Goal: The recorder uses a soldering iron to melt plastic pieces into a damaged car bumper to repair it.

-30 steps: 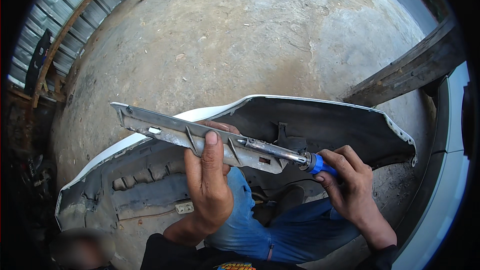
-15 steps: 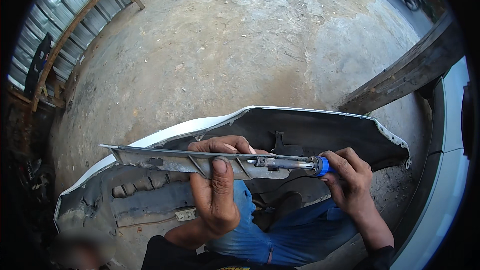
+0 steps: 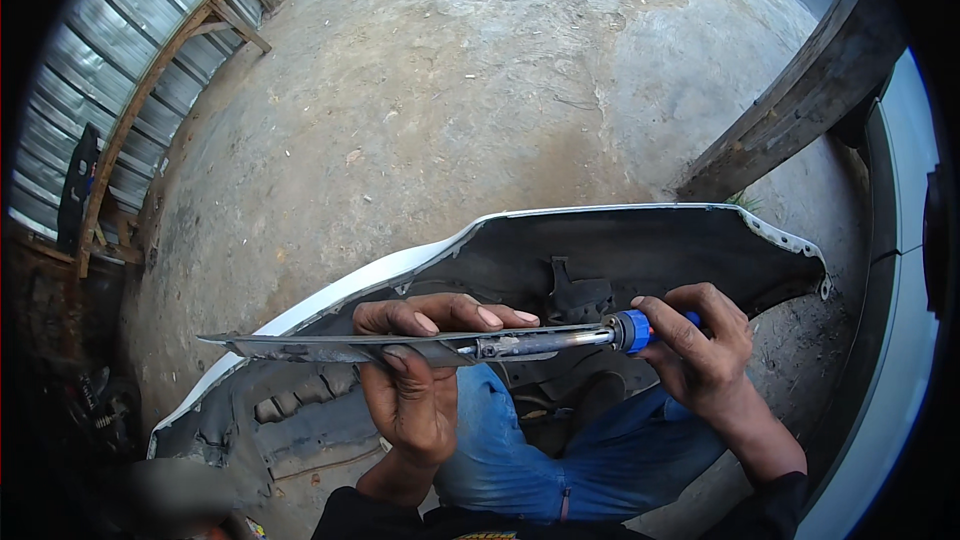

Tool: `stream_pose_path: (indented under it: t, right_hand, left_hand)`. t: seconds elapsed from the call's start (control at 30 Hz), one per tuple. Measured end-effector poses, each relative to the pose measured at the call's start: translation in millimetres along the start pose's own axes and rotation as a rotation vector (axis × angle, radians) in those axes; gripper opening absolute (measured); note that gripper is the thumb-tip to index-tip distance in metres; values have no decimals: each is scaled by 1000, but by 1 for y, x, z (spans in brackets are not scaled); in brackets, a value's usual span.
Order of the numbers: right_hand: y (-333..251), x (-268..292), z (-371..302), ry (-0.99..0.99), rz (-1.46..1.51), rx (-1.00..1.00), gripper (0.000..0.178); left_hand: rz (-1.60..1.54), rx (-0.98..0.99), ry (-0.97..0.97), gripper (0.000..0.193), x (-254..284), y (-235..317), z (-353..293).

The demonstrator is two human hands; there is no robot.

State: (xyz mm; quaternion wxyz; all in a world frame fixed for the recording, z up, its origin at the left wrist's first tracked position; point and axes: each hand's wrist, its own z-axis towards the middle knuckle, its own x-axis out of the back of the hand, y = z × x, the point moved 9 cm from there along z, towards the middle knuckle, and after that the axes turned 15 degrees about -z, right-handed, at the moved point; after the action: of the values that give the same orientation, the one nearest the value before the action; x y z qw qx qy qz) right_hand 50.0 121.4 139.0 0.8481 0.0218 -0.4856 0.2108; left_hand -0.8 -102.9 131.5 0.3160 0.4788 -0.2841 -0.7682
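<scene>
As rough concrete floor (image 3: 450,110) fills the upper part of the view, blotched in tan and grey, a corrugated metal wall (image 3: 150,10) climbs the left side, ridged and shiny. Across on the right leans a weathered wooden post (image 3: 800,90), dark and worn. Below it sits the big curved shell (image 3: 650,250), white along its outer edge, matt black and dusty inside, small holes lining its right end. Faded blue jeans (image 3: 630,460) crease across the lap, soft denim against that hard shell.

And now the hands! A long, narrow grey strip (image 3: 310,348) lies almost level above the shell, turned nearly edge-on, thinning to a point at its left end. The left hand (image 3: 415,405) has it pinched: fingers lined up along the far edge, thumb pressing the near side, the strip sandwiched between them. Over to the right hand (image 3: 710,350), fingers closed round the back of a soldering iron (image 3: 550,342), index finger up by the ribbed blue collar (image 3: 630,330), thumb underneath. Its slim metal barrel runs left along the strip, dull and scorched up front, brighter by the collar. Smallest of all, the pointed tip (image 3: 469,349) is just right of the left thumb, close to the strip's face; whether they touch, I cannot tell.
</scene>
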Motion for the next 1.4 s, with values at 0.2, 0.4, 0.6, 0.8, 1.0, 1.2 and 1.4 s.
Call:
stream_pose_path:
  t: [0.2, 0.4, 0.6, 0.8, 1.0, 1.2, 1.4]
  right_hand:
    - [-1, 3, 0, 18, 5, -9, 52]
    - [2, 5, -1, 24, 18, -17, 51]
    - [4, 6, -1, 21, 24, -26, 51]
    - [6, 8, -3, 20, 17, -33, 51]
    - [8, 7, -4, 19, 18, -43, 51]
    - [9, 7, -6, 22, 16, -45, 52]
    - [8, 9, -6, 29, 11, -39, 51]
  left_hand:
    - [-18, -22, -28, 29, 2, -1, 0]
    - [5, -38, -41, 28, 1, -2, 0]
    - [9, -17, -31, 27, -2, -3, 1]
    - [-9, -20, -56, 27, -3, -5, 2]
    - [-10, -37, -60, 27, 0, -5, 0]
    - [-77, 17, -1, 30, 5, -8, -2]
    - [-66, 9, -8, 30, 4, -6, -2]
